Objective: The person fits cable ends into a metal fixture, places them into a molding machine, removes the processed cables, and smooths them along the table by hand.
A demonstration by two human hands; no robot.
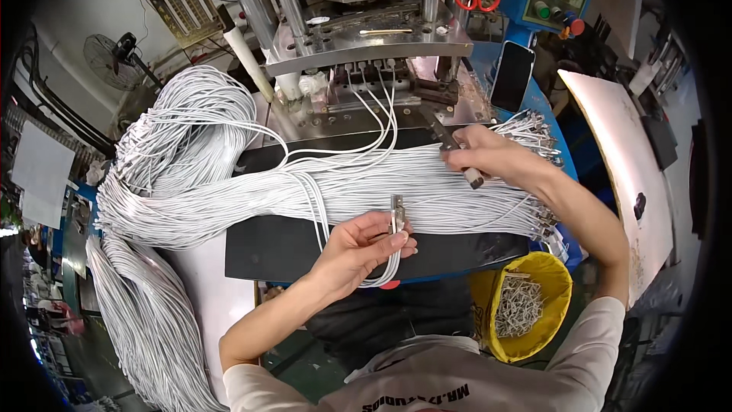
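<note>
Head view: saw left hand (360, 250) pinching several white cables (391, 270), metal plugs (397, 206) poking up past fingertips, at near edge of cable bundle (358, 185). Saw right hand (488, 154) wrapped round dark metal bar (444, 136), over bundle. Could not tell firmness of either grip. Judged plugs liable to twist or slip from too loose a pinch, bar liable to snag or scrape cables if lowered carelessly. Noted bundle in the way, between left hand and press (374, 49), plus fed cables (393, 107) crossing press front. Also noted phone (512, 76), yellow bin (558, 290).
</note>
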